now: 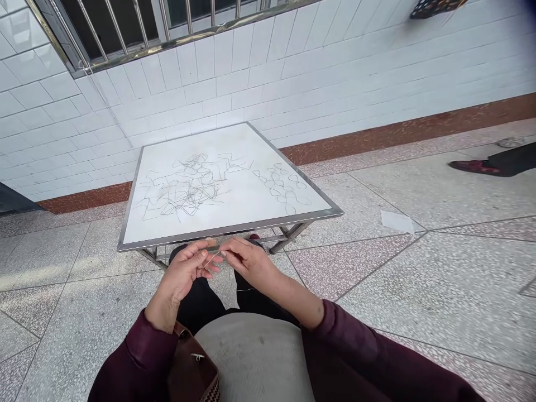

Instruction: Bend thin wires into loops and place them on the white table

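Just in front of the near table edge, my left hand [184, 273] pinches a thin piece of wire [211, 259] between thumb and fingers. The other end of this wire is gripped by the fingertips of my right hand [247, 258]. It curves slightly across the short gap between the hands. On the white tabletop [238, 215] lies a tangled heap of bent thin wires [192, 190] at the left and middle. To the right, several wires shaped into linked loops [282, 184] are spread out.
The metal-framed table stands close to a white tiled wall [335, 72] with a barred window [167, 22]. A brown bag [190, 363] rests at my left side. On the speckled floor lies a white paper [397, 221]; another person's shoe [473, 167] shows at right.
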The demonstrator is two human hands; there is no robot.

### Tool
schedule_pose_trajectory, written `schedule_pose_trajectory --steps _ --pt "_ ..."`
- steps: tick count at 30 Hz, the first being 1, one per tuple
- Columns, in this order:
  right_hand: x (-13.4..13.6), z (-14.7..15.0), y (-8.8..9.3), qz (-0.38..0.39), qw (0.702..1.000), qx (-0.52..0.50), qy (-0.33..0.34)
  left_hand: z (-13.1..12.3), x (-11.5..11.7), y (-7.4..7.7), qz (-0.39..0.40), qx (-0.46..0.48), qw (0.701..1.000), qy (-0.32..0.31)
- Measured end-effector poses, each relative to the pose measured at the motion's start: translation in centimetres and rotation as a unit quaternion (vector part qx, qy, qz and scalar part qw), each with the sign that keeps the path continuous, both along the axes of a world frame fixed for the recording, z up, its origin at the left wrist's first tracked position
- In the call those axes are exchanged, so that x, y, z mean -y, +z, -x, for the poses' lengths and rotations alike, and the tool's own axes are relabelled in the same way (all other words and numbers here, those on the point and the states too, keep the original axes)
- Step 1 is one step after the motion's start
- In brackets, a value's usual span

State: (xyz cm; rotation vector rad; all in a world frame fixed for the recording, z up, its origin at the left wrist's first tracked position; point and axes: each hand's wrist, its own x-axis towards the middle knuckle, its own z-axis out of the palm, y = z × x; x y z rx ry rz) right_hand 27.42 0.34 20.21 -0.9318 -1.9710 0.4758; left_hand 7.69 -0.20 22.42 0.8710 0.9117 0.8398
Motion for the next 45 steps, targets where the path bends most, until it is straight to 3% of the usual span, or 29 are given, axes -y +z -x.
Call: schedule_pose_trajectory --steps 5,16,23,27,34,41,45 --pt "0.1 0.0 -0.1 0.031 0.999 -0.026 0.011 0.3 -0.2 0.3 0.018 0.024 0.999 0.021" --pt "0.5 0.4 0.1 -0.011 1.0 -0.007 -0.017 -0.5 -0.4 0.2 0.012 0.013 1.0 -0.008" --pt "0.6 0.5 -0.5 0.188 0.977 -0.094 -0.024 -0.9 -0.6 0.1 -0.019 -0.024 0.999 0.041" --pt "0.6 0.4 -0.9 0.224 0.971 -0.077 -0.034 -1.2 -0.5 -0.4 -0.062 -0.055 0.995 0.064" --pt "0.6 0.6 -1.2 0.172 0.982 -0.059 -0.042 -2.1 -0.4 -1.2 -0.137 -0.118 0.98 0.084" --pt "0.7 1.0 -2.0 0.219 0.968 -0.112 -0.051 -3.0 -0.1 -1.3 -0.162 -0.151 0.965 0.139" --pt "0.7 1.2 -2.1 0.141 0.986 -0.052 -0.069 -2.9 0.0 -1.5 -0.19 -0.165 0.956 0.151"
